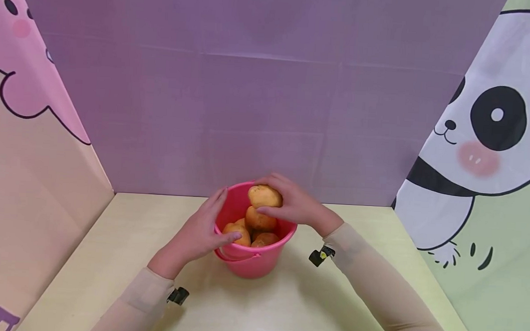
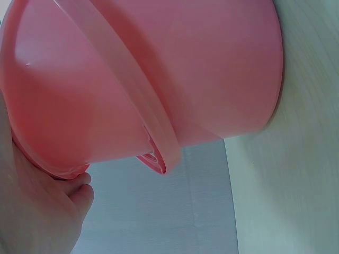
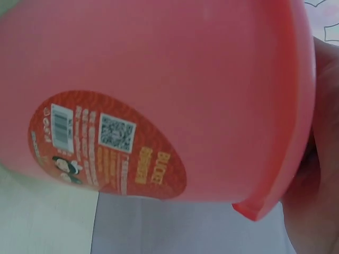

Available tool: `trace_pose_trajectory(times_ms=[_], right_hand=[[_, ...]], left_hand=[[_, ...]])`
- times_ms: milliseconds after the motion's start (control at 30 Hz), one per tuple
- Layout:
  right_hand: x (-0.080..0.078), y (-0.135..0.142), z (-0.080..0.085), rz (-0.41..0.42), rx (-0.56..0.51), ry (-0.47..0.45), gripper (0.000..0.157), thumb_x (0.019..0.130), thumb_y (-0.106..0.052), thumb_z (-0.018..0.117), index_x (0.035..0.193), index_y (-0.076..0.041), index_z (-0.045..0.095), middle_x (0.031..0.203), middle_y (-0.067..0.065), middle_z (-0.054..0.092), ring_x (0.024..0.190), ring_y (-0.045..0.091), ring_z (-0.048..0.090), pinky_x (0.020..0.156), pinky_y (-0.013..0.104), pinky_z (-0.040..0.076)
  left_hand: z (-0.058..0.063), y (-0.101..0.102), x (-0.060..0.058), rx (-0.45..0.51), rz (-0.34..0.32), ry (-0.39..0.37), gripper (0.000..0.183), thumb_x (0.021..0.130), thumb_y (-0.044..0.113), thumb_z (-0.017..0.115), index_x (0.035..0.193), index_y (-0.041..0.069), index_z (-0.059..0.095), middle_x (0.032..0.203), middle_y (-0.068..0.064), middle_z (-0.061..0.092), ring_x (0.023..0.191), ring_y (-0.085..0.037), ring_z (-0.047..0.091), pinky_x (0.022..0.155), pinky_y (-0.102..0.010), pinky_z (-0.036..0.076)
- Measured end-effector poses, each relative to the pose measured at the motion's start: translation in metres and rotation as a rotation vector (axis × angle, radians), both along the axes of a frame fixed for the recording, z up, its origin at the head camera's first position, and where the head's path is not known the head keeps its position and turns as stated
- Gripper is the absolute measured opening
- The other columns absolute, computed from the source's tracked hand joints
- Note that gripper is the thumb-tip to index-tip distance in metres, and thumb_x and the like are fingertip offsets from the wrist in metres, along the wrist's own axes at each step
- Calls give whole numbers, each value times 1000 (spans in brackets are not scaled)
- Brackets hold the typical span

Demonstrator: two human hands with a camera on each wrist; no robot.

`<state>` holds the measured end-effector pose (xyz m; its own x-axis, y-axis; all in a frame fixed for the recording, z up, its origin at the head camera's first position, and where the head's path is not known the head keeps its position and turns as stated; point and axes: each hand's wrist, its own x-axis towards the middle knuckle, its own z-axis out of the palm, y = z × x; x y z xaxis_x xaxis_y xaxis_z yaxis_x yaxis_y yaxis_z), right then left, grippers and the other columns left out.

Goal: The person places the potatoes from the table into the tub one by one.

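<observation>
A pink plastic bucket (image 1: 252,266) stands upright on the table with several yellow-brown potatoes (image 1: 265,239) inside. My right hand (image 1: 295,202) grips one potato (image 1: 264,196) at the bucket's far right rim, right above another potato (image 1: 259,219). At the left rim, my left hand (image 1: 198,233) holds the bucket, its thumb reaching over the front edge near a potato. The left wrist view shows those fingers at the rim beside the bucket wall (image 2: 212,63). In the right wrist view the bucket hides most of my right hand; an oval red label (image 3: 106,145) faces that camera.
The bucket's handle (image 1: 237,259) hangs down at its front left. Under it is a pale wooden table (image 1: 221,318). A purple backdrop (image 1: 259,95) rises behind, with printed cartoon panels at the left and right (image 1: 492,207).
</observation>
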<state>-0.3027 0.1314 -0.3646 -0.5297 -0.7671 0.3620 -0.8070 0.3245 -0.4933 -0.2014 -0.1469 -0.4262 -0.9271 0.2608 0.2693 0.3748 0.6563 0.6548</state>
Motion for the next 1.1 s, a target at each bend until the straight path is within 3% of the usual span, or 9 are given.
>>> trace_pose_trajectory(times_ms=[467,833,1100], right_hand=[[-8,-23,0,82,31,-7,57,96,-28,88,148,-16,67,132,-3,62,116,14,61,92,29,63],[-8,-35,-1,73,61,-7,58,94,-28,90,146,-15,67,133,1,62,116,16,61,94,29,62],[-8,-38,-4,89,67,-3,61,93,-31,90,147,-13,65,136,2,63,122,16,60,98,28,60]], left_hand=[[0,2,1,2,-5,12,123,90,52,88,178,8,14,184,-13,16,163,-46,29,112,-67,52],[-1,2,0,2,2,17,123,89,51,90,178,10,15,184,-12,18,161,-45,34,107,-64,56],[-2,2,0,-13,-4,41,122,91,54,87,178,8,16,184,-14,17,163,-46,29,112,-66,52]])
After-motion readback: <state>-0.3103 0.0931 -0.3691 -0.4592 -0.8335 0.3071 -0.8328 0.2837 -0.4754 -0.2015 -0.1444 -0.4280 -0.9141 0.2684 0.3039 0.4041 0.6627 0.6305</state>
